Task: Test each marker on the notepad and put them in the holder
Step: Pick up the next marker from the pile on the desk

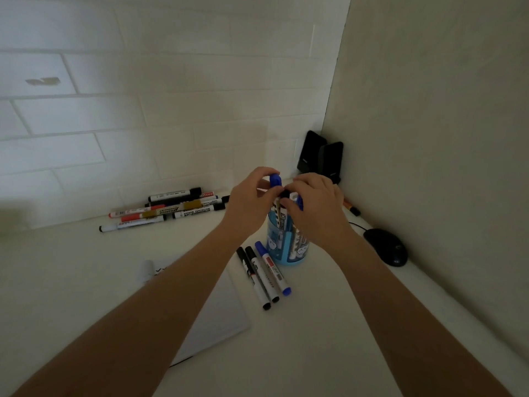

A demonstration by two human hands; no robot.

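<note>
Both hands over blue holder (287,249) on worktop (329,325). Our left hand (249,202) pinches blue-capped marker (275,180); right hand (315,207) closed around standing markers. We should part them, lower marker straight, keep holder steady.

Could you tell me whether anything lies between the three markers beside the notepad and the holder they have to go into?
Nothing visible does: the three markers lie right by the holder, bare table between. Both hands, left hand and right hand, crowd its mouth, already holding upright markers.
</note>
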